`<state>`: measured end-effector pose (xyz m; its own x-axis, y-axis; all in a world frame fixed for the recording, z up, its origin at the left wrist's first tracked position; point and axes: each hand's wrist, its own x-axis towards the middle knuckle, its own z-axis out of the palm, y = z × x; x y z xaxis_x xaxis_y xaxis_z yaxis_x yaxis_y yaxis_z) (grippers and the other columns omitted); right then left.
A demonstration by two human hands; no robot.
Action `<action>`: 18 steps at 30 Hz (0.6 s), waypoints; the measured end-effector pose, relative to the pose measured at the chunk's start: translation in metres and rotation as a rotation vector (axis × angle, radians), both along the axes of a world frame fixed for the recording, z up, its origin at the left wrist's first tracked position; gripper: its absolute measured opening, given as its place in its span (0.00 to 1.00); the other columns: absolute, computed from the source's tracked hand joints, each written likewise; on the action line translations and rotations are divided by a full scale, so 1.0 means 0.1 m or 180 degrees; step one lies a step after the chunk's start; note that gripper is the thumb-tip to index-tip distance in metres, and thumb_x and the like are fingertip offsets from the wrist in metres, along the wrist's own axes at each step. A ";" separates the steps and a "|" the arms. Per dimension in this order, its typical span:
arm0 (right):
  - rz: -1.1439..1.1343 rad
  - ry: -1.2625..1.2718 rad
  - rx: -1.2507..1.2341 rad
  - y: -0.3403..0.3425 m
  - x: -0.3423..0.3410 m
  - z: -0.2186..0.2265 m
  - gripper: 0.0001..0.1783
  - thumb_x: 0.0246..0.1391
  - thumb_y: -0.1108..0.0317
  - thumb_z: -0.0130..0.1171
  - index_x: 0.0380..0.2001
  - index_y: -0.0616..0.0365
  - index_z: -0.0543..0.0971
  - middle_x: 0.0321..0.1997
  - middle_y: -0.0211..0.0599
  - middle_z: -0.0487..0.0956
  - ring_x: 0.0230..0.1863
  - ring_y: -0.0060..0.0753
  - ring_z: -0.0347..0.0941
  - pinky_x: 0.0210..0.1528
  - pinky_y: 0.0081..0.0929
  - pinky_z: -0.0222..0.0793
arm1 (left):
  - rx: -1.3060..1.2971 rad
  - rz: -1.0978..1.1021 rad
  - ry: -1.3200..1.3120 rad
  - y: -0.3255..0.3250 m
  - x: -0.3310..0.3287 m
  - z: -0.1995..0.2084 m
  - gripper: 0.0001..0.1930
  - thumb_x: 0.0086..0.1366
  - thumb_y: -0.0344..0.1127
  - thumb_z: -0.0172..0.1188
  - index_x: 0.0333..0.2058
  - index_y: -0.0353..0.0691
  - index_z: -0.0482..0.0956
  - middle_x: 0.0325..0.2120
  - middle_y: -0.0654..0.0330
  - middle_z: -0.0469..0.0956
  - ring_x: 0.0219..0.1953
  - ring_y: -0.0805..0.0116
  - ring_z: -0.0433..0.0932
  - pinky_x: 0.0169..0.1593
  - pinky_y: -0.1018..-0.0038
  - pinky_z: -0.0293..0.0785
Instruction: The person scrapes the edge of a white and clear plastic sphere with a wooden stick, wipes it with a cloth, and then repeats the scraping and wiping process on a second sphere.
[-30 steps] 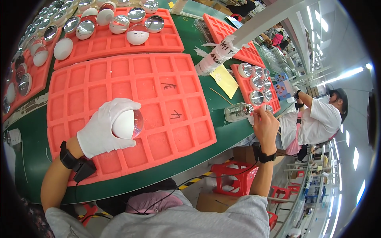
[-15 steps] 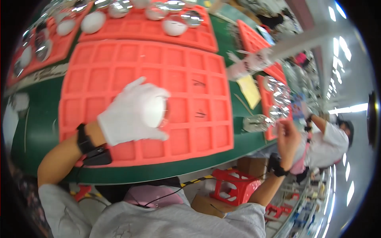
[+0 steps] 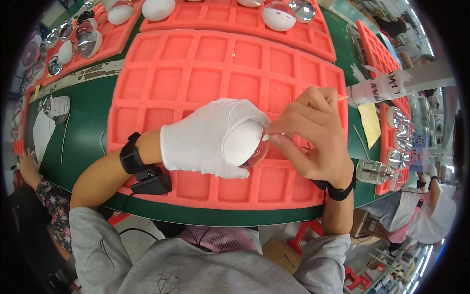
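My left hand (image 3: 200, 134), in a white glove, is wrapped round a rounded piece (image 3: 243, 143), white on one half with a clear dome on the side toward my right hand. My bare right hand (image 3: 318, 137) is closed in a pinch on a thin cotton swab (image 3: 342, 98). The swab's stick sticks out past the knuckles, and its white tip shows at the fingertips against the dome. Both hands are above a pink foam tray (image 3: 166, 83) with square pockets.
Behind lies another pink tray (image 3: 205, 17) with white and clear domes; a similar tray (image 3: 115, 34) is at the far left. To the right are a glass jar (image 3: 373, 171), a yellow paper (image 3: 369, 125) and a wrapped post (image 3: 379, 85). A co-worker's hand (image 3: 29, 166) rests at the left table edge.
My right hand has come from beside the glass jar to the dome with the swab. The left hand still holds the rounded piece. The view has shifted, so the trays appear further right.
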<state>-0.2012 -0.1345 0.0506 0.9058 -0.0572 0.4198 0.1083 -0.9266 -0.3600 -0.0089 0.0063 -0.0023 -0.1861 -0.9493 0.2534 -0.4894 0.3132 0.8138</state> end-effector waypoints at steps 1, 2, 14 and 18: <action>-0.0020 0.0015 0.0044 0.00 0.00 -0.02 0.10 0.39 0.73 0.68 0.29 0.51 0.82 0.27 0.23 0.78 0.31 0.32 0.64 0.44 0.33 0.52 | 0.0044 -0.0020 0.0015 -0.01 0.00 0.00 0.34 0.43 0.40 0.76 0.50 0.44 0.73 0.44 0.55 0.77 0.47 0.52 0.76 0.52 0.60 0.73; -0.0022 -0.0055 0.0059 -0.01 0.01 -0.03 0.10 0.37 0.72 0.68 0.29 0.50 0.82 0.26 0.23 0.78 0.31 0.32 0.64 0.44 0.33 0.52 | 0.0178 -0.0049 0.0115 -0.03 0.01 -0.01 0.34 0.43 0.40 0.76 0.50 0.44 0.73 0.44 0.55 0.77 0.47 0.52 0.76 0.52 0.60 0.73; 0.0063 -0.0173 -0.0351 -0.05 0.05 -0.09 0.13 0.30 0.67 0.68 0.26 0.48 0.82 0.24 0.21 0.76 0.31 0.31 0.64 0.46 0.35 0.49 | 0.0499 -0.0148 -0.0335 -0.03 0.03 0.05 0.46 0.41 0.42 0.81 0.60 0.40 0.68 0.57 0.53 0.71 0.61 0.50 0.68 0.64 0.56 0.65; 0.0077 -0.0114 -0.0281 -0.01 0.06 -0.09 0.13 0.29 0.67 0.67 0.25 0.48 0.81 0.24 0.21 0.76 0.31 0.30 0.64 0.45 0.36 0.49 | 0.0606 -0.0189 -0.0355 -0.02 0.04 0.02 0.47 0.41 0.42 0.81 0.61 0.41 0.66 0.58 0.53 0.70 0.61 0.48 0.68 0.65 0.56 0.64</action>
